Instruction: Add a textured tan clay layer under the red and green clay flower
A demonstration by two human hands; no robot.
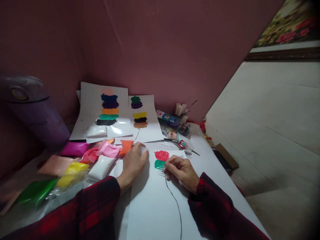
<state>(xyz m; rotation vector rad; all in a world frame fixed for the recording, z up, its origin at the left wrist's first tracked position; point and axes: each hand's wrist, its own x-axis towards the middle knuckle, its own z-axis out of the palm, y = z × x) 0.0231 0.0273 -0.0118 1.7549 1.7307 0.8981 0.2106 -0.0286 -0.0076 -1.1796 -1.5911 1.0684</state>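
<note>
A white sheet of paper (155,203) lies in front of me with a red clay patch (162,155) above a green clay patch (159,164) and a thin black line curving down from them. My left hand (133,163) rests flat on the sheet's left edge, fingers stretched out, holding nothing. My right hand (181,171) is curled at the green patch, fingertips pinched and pressing on white clay just below it. Both arms wear red and black checked sleeves.
Clay packets in pink (108,150), orange (125,146), white (101,167), yellow (72,173) and green (36,191) lie left. Two sheets with stacked colour bands (108,110) lean on the wall. Brushes (182,108) and small packets sit behind. The table's right edge (232,186) drops to floor.
</note>
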